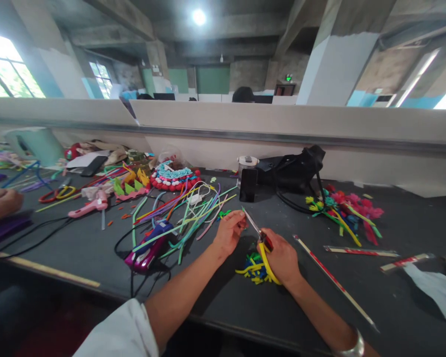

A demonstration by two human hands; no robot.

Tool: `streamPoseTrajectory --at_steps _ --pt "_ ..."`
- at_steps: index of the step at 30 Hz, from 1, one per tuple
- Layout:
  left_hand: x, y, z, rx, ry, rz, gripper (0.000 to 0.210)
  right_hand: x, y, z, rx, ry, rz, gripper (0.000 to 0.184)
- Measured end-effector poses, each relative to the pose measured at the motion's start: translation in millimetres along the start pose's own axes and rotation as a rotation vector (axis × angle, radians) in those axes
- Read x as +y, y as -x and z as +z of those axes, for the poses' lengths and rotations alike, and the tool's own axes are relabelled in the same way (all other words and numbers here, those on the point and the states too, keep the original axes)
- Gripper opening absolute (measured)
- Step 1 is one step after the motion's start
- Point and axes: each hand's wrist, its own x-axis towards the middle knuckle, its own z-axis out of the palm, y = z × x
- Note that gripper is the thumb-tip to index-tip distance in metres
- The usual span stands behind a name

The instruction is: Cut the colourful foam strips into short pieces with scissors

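Observation:
My right hand (281,255) is closed around a pair of scissors (264,258) with yellow handles, their blades pointing up and to the left. At the blade tips, my left hand (230,230) pinches a short green piece, mostly hidden by the fingers. Beneath the scissors lies a small pile of cut pipe cleaner pieces (255,269) in blue, green and yellow. A few more blue and green bits (224,214) are just behind my left hand.
Left of my hands are loose pipe cleaners (186,218), a purple glue gun (148,250) and a pink glue gun (92,204). A phone (248,185), black bag (293,171) and colourful bundle (351,210) stand behind. Another person's hand (2,206) is far left.

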Motion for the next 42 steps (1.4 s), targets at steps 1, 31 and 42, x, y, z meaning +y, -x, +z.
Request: streamPoseTrajectory --at_steps 1,31,42 --pt "0.2 0.2 0.1 0.001 0.000 0.005 0.020 -1.0 0.9 0.3 -0.009 0.012 -0.008 0.029" --pt "1.4 -0.2 -1.0 -0.019 0.025 0.014 0.017 -5.0 2.3 -1.7 -0.052 0.053 0.032 0.027" --pt "0.6 -1.0 -2.4 -0.020 0.036 0.014 0.016 -4.3 3.4 -1.0 -0.055 0.050 0.002 0.028"
